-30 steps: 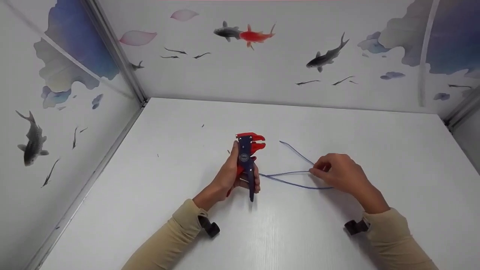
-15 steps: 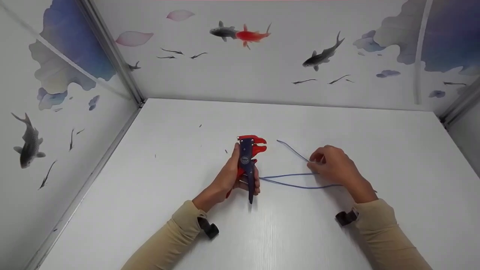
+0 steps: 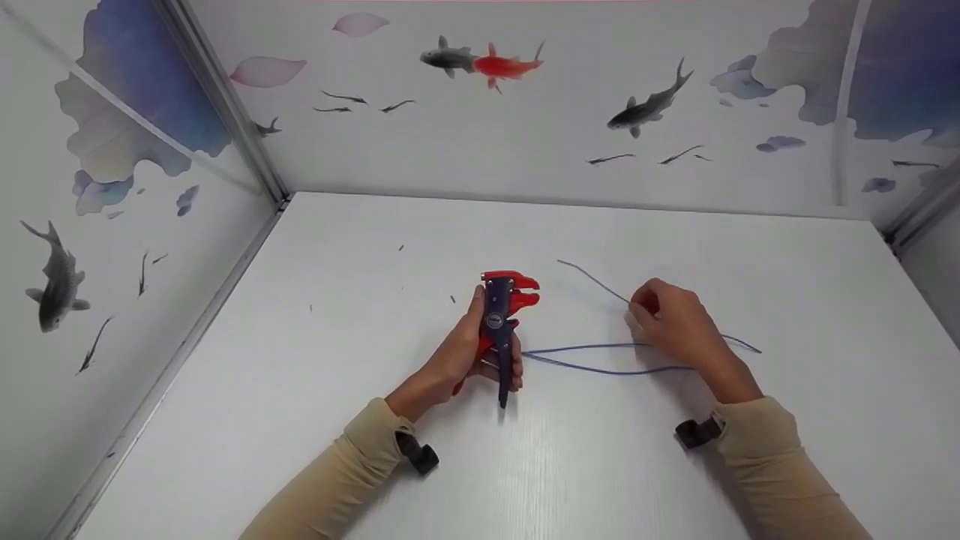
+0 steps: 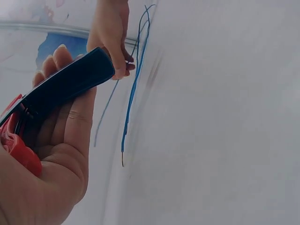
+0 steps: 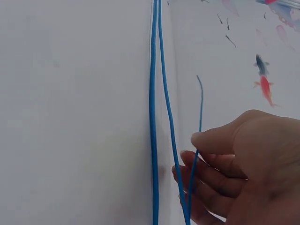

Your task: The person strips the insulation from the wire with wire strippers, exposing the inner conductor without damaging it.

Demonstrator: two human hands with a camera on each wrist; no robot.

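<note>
A wire stripper (image 3: 495, 322) with a dark blue body and red jaws rests in my left hand (image 3: 450, 352), which holds it upright, its jaws facing right. The thumb lies along the tool's left side. Between thumb and forefinger my right hand (image 3: 675, 322) pinches a thin blue wire (image 3: 595, 278), whose free end points up and left toward the stripper. Below it, further blue wire strands (image 3: 585, 347) run across the table beneath the right hand. The left wrist view shows a bare copper tip (image 4: 123, 159) at their near end. How the strands join is hidden.
Small dark scraps (image 3: 453, 298) lie on the white table (image 3: 337, 420) left of the stripper. White wall panels (image 3: 540, 157) printed with fish stand behind and at the left side. A wire end (image 3: 742, 344) sticks out right of the right hand.
The right hand has moved farther back across the table, and the pinched wire's free end has moved back with it. Wire now shows beyond the right wrist. The left hand hardly moves.
</note>
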